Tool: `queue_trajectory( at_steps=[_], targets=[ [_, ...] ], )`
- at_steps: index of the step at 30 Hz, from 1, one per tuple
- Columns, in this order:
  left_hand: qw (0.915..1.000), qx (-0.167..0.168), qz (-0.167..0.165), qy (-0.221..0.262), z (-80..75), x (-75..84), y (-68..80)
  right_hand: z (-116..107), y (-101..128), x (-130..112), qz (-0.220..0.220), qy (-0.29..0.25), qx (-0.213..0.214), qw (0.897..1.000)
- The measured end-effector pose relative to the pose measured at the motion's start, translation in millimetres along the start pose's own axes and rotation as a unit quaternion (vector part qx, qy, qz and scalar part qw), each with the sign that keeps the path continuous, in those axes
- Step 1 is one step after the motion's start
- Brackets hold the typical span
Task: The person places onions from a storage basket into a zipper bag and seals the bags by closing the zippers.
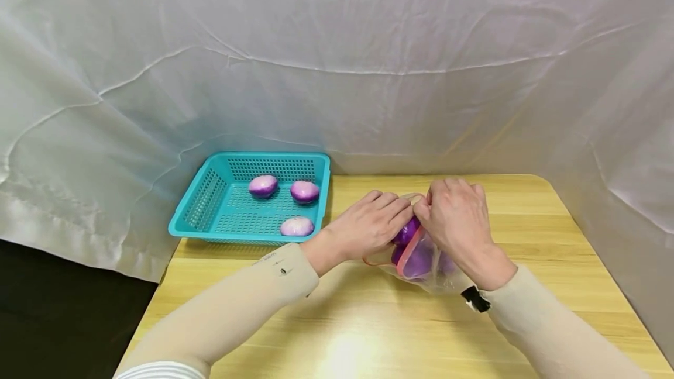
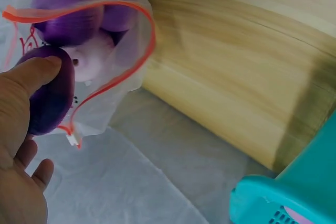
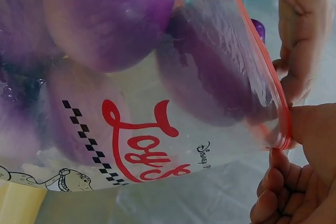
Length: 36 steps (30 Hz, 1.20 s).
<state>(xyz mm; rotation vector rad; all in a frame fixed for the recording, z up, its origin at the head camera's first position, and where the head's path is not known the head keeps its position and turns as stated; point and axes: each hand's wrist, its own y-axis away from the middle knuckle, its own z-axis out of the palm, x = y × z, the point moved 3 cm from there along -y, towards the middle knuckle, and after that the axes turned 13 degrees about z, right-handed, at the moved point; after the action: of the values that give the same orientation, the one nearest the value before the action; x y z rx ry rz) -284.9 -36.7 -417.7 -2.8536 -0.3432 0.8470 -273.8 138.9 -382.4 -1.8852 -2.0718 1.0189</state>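
Observation:
My left hand [image 1: 364, 226] holds a purple onion [image 2: 53, 100] at the mouth of a clear zip bag [image 3: 100, 182], with the thumb laid over the onion's side. The bag's red zip edge [image 2: 144, 53] gapes around several more purple onions [image 3: 113, 14] inside it. At the other side of the mouth, my right hand [image 1: 459, 227] pinches the zip edge between thumb and curled fingers. Red lettering and a black check strip show on the bag's side in the right wrist view. From the head view, both hands partly hide the bag.
A turquoise perforated basket [image 1: 237, 239] stands to the left on the wooden table [image 1: 337, 320], holding three purple onions: two toward the back [image 1: 263, 186] and one at the front right [image 1: 297, 226]. A pale curtain [image 1: 337, 92] hangs behind and beside the table.

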Motion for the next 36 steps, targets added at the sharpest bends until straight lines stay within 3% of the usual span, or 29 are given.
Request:
queue_trajectory(
  at_steps=[6,16,21,26,31,36],
  targets=[
    [1.0,0.003,0.001,0.006,7.3,-1.3,-0.7,-0.4,0.5,1.3,0.005,0.003,-0.008,1.0],
    [0.9987,0.036,0.0,0.035,12.4,5.1,-4.9,0.2,-0.8,0.5,0.016,-0.002,-0.018,1.0],
    [0.998,0.008,0.014,0.061,13.3,9.8,-4.6,-0.5,-1.9,1.8,0.022,-0.002,-0.03,0.999],
    [0.9973,-0.029,-0.006,0.068,12.5,8.6,-4.0,-0.8,-3.0,3.4,0.028,-0.005,-0.037,0.999],
    [0.9968,-0.028,-0.03,0.069,10.1,5.6,3.3,-0.8,-3.3,5.6,0.036,-0.004,-0.038,0.999],
    [0.9939,-0.031,-0.073,0.077,5.9,-3.8,22.8,-1.7,-3.6,7.3,0.041,-0.005,-0.041,0.998]
  ],
)
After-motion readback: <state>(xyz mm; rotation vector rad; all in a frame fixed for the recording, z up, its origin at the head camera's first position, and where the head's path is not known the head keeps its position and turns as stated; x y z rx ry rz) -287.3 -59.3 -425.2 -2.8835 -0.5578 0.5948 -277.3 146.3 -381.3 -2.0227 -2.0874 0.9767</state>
